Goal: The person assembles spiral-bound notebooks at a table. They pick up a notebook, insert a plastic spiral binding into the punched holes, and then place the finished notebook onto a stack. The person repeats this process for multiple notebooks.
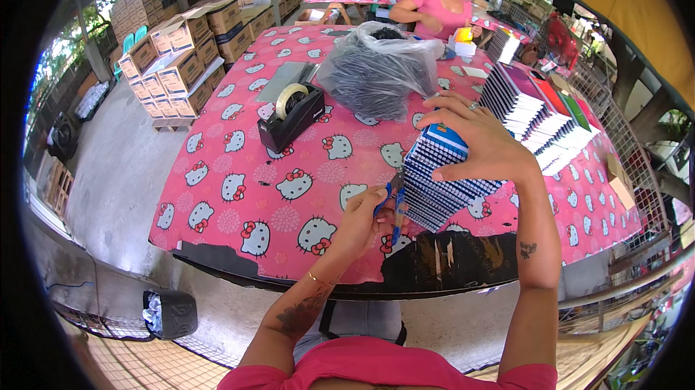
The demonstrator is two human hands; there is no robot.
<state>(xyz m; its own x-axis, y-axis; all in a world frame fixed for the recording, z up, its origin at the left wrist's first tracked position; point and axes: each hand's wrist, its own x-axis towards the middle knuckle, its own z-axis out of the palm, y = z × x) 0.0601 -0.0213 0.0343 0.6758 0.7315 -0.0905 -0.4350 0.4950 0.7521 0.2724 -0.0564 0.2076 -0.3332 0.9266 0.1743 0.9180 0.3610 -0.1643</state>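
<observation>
A tall stack of spiral notebooks (pixel 436 191) with a blue top cover stands near the front of the table, its dark bindings facing me. My right hand (pixel 481 140) spans the top of the stack, thumb against the near side and fingers over the far side. My left hand (pixel 368 218) is closed around blue-handled pliers (pixel 398 205), their dark jaws up against the left edge of the bindings. Farther left stands a black tape dispenser (pixel 293 119) with a roll of clear tape (pixel 291 99).
A clear plastic bag (pixel 380 75) full of dark material sits behind the notebooks. More notebook stacks (pixel 532 111) stand at the right. A co-worker in pink (pixel 441 10) sits across the pink patterned table (pixel 232 234). Stacked cartons (pixel 177 71) and a black bin (pixel 174 315) are leftward.
</observation>
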